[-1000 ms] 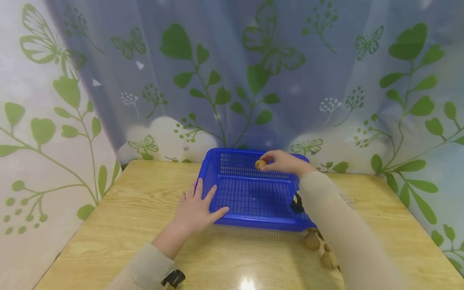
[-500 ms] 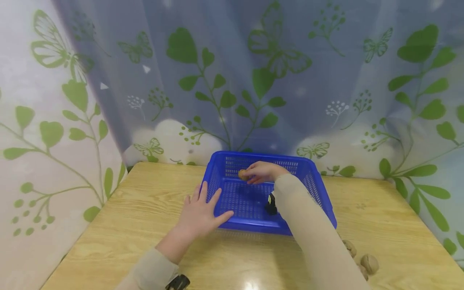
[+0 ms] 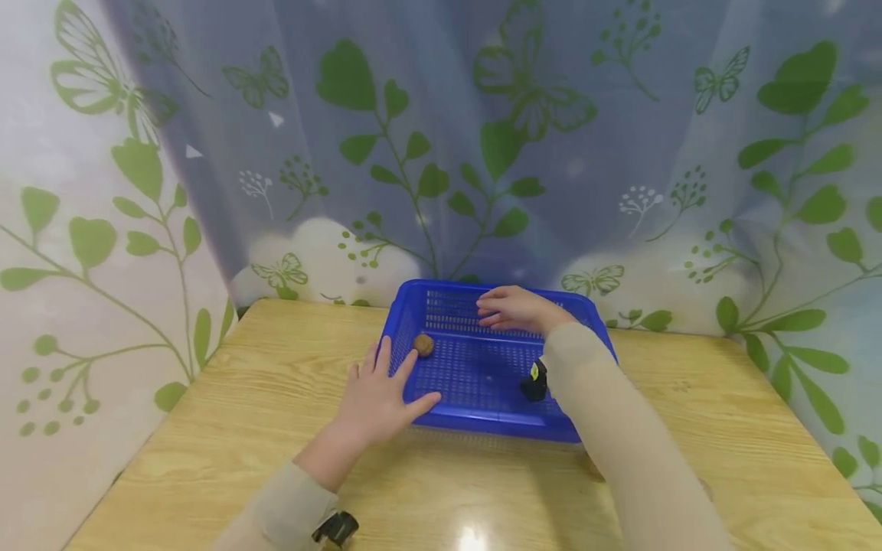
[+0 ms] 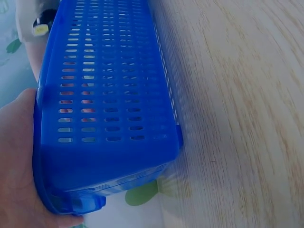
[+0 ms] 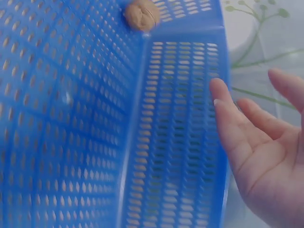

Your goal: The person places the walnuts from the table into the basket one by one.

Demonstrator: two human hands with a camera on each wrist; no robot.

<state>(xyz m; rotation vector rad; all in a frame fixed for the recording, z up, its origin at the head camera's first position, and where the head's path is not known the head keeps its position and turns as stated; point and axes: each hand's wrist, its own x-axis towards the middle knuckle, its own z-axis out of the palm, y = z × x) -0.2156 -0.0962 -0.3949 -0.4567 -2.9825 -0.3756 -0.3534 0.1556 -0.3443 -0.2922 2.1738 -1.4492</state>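
Blue basket (image 3: 475,383), one walnut (image 3: 423,346) inside, two hands (image 3: 374,402) (image 3: 518,309)

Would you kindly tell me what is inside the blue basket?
One walnut shows inside the basket, near its far left corner. The right hand reaches over the basket, holding nothing. Its sleeve covers part of the right end, so anything there is hidden.

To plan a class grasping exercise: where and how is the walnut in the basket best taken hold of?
Probably pinch the walnut round its middle from above, with the right hand, which holds nothing. It is round and lies near the far left corner of the blue basket, with walls beside it but its top exposed.
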